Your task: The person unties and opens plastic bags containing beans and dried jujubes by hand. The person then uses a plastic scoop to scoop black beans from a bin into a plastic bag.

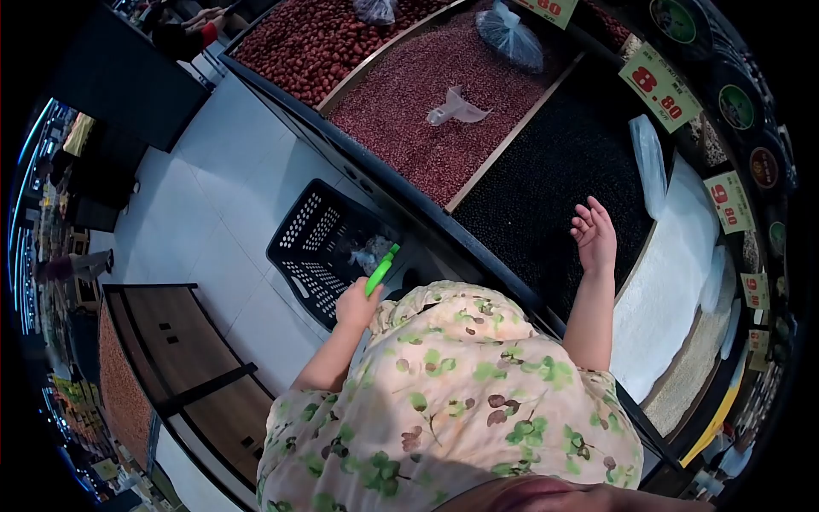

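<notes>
My left hand (353,305) is closed round a bright green handle (382,270), low on the left in front of my body. Right beside it, a dark perforated shopping basket (294,226) stands on the floor with some clear plastic bags (370,253) inside. Over the bin of black beans (537,171) hovers my right hand (595,235), its fingers loosely bent and apart, with nothing seen in them. A folded clear plastic bag (650,166) lies on the beans' far right side, near that hand.
Wooden dividers part the black beans from small red beans (401,85) and red dates (299,47). White grain (674,230) fills the bin on the right. Price signs (659,87) hang along the back. A wooden display bin (183,350) stands at left on the tiled floor (200,192).
</notes>
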`<state>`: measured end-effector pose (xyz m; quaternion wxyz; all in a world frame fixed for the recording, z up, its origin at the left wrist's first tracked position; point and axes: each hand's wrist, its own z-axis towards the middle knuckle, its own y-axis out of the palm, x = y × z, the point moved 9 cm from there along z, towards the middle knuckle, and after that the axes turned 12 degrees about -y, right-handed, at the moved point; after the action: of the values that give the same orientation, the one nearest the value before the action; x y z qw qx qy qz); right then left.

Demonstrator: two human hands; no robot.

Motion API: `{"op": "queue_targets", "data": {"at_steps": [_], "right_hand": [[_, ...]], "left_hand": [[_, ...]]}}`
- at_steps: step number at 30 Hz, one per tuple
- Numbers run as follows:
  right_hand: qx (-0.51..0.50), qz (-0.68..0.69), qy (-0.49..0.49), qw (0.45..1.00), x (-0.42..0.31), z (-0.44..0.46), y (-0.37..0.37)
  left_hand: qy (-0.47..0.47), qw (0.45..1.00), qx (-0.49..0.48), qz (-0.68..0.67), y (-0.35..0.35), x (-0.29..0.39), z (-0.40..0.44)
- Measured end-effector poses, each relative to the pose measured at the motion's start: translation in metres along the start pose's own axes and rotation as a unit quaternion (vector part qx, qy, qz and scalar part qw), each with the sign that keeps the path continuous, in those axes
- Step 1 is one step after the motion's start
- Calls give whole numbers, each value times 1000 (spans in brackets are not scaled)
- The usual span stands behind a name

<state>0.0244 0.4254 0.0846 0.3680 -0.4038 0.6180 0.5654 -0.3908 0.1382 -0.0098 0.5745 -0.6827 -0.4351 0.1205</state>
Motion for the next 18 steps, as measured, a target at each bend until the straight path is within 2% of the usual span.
{"op": "queue_targets", "data": {"at_steps": [4, 11, 16, 18], "right_hand": [[-10, -74, -15, 997, 1, -6, 35], [-116, -213, -19, 970, 31, -8, 127], [-193, -255, -59, 946, 50, -4, 199], [-211, -303, -112, 923, 55, 0, 221]], "left_hand": [[-1, 1000, 2, -18, -15, -11, 28], [22, 997, 8, -69, -41, -31, 73], [29, 997, 9, -69, -58, -43, 96], [34, 997, 3, -69, -61, -48, 104]]}}
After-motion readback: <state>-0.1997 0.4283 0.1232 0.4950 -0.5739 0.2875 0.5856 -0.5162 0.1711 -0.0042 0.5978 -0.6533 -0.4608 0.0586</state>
